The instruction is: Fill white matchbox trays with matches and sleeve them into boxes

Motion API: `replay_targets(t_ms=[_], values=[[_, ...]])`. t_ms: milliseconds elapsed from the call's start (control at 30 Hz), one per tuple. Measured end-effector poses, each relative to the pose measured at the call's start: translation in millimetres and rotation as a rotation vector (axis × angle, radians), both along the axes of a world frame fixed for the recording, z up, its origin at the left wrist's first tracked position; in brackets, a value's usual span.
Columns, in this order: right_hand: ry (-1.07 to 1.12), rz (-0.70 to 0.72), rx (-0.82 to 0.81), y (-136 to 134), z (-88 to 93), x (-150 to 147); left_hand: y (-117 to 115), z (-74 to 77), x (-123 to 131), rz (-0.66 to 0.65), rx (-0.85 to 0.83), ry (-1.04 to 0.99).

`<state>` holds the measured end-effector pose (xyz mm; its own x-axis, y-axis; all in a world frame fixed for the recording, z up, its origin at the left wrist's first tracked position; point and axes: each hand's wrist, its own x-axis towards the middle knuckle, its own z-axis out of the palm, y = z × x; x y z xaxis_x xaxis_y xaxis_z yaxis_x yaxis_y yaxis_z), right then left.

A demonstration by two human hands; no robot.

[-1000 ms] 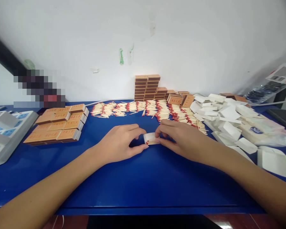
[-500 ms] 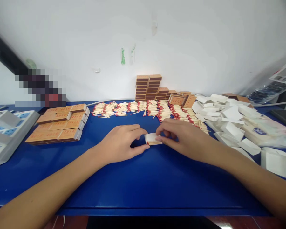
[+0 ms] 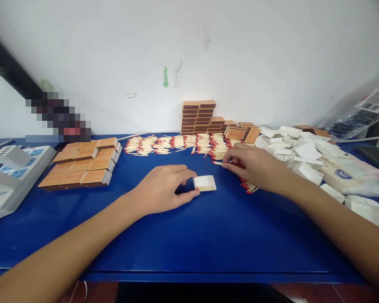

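Your left hand [image 3: 162, 188] rests on the blue bench [image 3: 189, 235], with thumb and forefinger pinching the left end of the white tray [image 3: 205, 182] lying flat there. Your right hand [image 3: 254, 166], apart from the tray, lies on the matches [image 3: 177, 142], fingertips pinched on a few sticks.

Centre frame: left hand [image 3: 164, 189] steadying white matchbox tray [image 3: 204, 183]; right hand [image 3: 255, 166] pinching matches [image 3: 222, 163] from the row of matchsticks [image 3: 177, 143].

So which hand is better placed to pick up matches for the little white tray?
Probably the right hand: it rests on the matches, fingertips at one. The left hand is holding the tray steady.
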<state>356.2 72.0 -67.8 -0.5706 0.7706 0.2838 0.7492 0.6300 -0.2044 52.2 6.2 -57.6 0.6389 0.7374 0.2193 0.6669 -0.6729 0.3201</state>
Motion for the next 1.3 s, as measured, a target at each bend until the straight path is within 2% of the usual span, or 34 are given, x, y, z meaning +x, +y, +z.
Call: replay_targets(t_ms=[133,633,867,1033,1167,1300], values=[[0.023,0.036,-0.018,-1.4,-0.5,-3.1,0.7,-0.2,0.5,-0.005,0.007,-0.005],[-0.032,0.025,-0.041,-0.1,-4.4,-2.0,-0.9,-1.7,-0.3,-0.005,0.019,-0.002],[0.052,0.146,0.061,-28.0,7.6,-20.6,1.1,-4.4,0.2,0.08,0.068,-0.028],[-0.062,0.187,0.202,-46.2,8.0,-38.5,0.9,-3.5,0.9,0.039,0.055,-0.039],[-0.161,0.19,0.279,-50.1,4.1,-43.1,-0.5,-4.0,2.8,0.003,0.075,-0.054],[-0.156,0.243,0.312,-52.4,1.5,-46.0,-1.1,-3.8,3.5,-0.006,0.082,-0.059]])
